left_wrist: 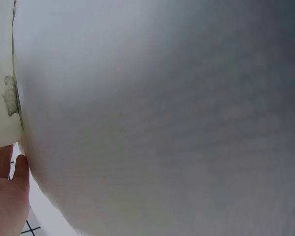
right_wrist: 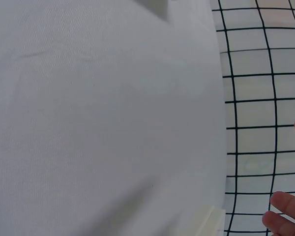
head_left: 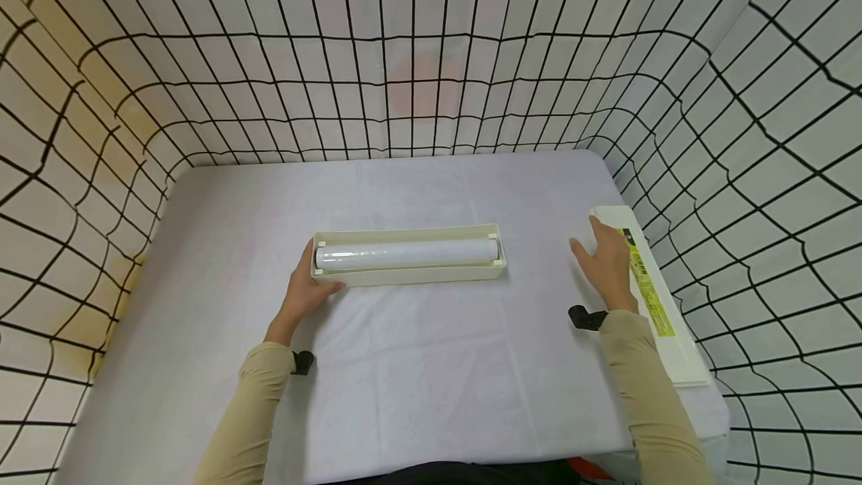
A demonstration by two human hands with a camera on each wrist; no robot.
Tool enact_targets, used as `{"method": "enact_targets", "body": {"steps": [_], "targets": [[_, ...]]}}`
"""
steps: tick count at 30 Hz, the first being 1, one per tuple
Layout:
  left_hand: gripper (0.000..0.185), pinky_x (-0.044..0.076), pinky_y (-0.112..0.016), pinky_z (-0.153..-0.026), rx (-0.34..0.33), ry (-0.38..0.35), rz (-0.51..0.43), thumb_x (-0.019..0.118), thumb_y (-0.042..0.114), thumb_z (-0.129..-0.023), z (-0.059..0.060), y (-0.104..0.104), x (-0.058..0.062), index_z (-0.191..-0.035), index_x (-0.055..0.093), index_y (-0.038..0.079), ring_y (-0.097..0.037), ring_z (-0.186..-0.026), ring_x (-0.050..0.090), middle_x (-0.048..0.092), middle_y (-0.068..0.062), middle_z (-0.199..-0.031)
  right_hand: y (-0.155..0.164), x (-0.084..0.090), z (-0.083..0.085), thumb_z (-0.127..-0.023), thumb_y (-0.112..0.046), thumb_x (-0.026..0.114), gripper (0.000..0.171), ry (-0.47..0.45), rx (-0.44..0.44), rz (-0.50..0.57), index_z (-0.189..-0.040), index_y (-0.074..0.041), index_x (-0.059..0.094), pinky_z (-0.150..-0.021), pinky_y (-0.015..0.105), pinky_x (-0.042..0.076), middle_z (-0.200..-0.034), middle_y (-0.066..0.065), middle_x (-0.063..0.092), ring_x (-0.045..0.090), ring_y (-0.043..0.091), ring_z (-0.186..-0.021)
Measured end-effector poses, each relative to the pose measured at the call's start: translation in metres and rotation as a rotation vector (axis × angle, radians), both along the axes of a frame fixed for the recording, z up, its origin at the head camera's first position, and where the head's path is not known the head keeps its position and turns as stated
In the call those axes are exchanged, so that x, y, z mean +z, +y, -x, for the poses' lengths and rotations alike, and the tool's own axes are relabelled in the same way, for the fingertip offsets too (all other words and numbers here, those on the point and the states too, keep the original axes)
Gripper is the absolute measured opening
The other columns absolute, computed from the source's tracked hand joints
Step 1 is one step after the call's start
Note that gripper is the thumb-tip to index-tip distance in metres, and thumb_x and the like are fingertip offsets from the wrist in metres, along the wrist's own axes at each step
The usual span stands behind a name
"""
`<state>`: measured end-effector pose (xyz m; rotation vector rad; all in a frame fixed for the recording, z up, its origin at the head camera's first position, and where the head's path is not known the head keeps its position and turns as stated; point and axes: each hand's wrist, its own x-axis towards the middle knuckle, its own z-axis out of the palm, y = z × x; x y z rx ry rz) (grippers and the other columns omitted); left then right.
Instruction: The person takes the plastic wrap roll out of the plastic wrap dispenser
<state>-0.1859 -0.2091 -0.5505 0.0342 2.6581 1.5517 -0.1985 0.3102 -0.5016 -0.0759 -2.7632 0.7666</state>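
Head view, nearest first: I see my two sleeved forearms reaching over a white tablecloth [head_left: 417, 380]. My left hand [head_left: 306, 292] rests against the left end of a long cream tray [head_left: 411, 274], thumb along its front wall, fingers loosely curved but not closed around it. My right hand [head_left: 606, 264] lies flat and relaxed, fingers straight, its edge touching a long white lid [head_left: 673, 335] with a yellow label, which sits along the table's right edge. The tray lies crosswise at mid-table, well apart from the lid, and cradles a roll of cling film [head_left: 407, 253] resting lengthwise inside. I judge the roll light but slick and easily dented, so I would take it at its stiff core ends; the tray looks rigid, best held at the short ends. Behind stands a gridded backdrop [head_left: 431, 58].
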Motion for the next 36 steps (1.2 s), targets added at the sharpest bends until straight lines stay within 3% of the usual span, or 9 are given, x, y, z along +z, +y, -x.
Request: {"method": "enact_targets", "body": {"steps": [36], "targets": [[0.107,0.025,-0.056,-0.113,-0.002,0.012,-0.014,0.077,0.002,-0.07,-0.001,0.0,0.002,-0.152,0.01,0.018,-0.038,-0.134,0.035,0.037,-0.018,-0.146,-0.019,0.002,0.003,-0.089,-0.022,0.059,0.06,0.017,0.055,-0.025,-0.139,0.003,0.039,-0.108,0.056,0.029,-0.137,0.03,0.045,0.039,0.045,-0.128]]}}
